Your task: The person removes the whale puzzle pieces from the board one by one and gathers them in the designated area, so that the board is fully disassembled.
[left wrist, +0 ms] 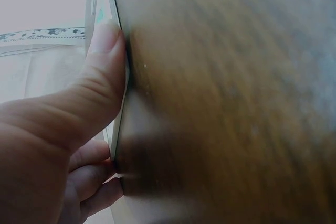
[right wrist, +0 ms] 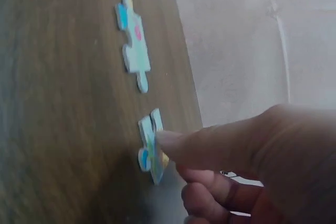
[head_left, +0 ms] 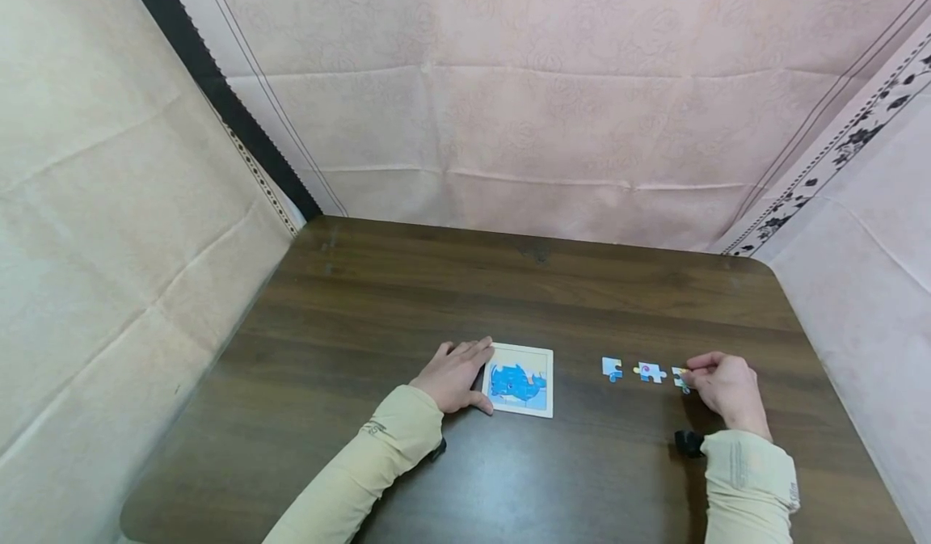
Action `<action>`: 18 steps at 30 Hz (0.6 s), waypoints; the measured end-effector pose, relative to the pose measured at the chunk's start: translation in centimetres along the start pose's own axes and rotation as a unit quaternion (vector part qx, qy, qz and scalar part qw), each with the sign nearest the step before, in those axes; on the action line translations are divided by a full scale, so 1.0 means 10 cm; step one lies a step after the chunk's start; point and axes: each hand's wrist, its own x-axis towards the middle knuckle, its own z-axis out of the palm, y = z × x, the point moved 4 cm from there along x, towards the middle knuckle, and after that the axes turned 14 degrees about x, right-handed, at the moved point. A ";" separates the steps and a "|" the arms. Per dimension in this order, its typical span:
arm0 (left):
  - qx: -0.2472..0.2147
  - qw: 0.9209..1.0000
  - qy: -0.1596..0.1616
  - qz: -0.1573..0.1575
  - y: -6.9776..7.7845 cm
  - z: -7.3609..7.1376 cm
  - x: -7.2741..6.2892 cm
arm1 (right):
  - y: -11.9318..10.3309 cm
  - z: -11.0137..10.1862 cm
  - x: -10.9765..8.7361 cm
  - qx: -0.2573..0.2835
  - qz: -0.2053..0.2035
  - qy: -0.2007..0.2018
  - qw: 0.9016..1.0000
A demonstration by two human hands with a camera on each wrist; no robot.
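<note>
My left hand (head_left: 454, 378) rests at the left side of a square puzzle board (head_left: 549, 382) with a pale frame and a blue whale picture. The fingers touch its upper left corner and the thumb (left wrist: 105, 51) lies against its edge. Further right, my right hand (head_left: 727, 386) pinches a small jigsaw piece (right wrist: 160, 153) between thumb and fingers. It overlaps another jigsaw piece (right wrist: 145, 156) just beneath, partly covered. A jigsaw piece (head_left: 650, 372) with a pink spot lies to the left of this hand, and another jigsaw piece (head_left: 612, 368) beyond that.
The dark brown wooden table (head_left: 407, 285) is bounded by a pale patterned cloth (head_left: 524, 124) at the back and by cloths at both sides. A small black device (head_left: 688, 444) sits at my right wrist.
</note>
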 end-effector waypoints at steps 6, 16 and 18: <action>0.003 1.000 -0.002 -0.003 -0.01 0.00 0.00 | -0.12 -0.01 -0.04 0.012 -0.052 0.036 0.998; 0.009 1.000 0.001 0.003 -0.01 0.00 0.01 | -0.48 0.20 -0.13 0.004 -0.079 0.041 0.996; 0.011 1.000 0.000 0.003 -0.01 0.01 0.02 | -0.57 0.29 -0.14 -0.005 -0.092 0.031 0.995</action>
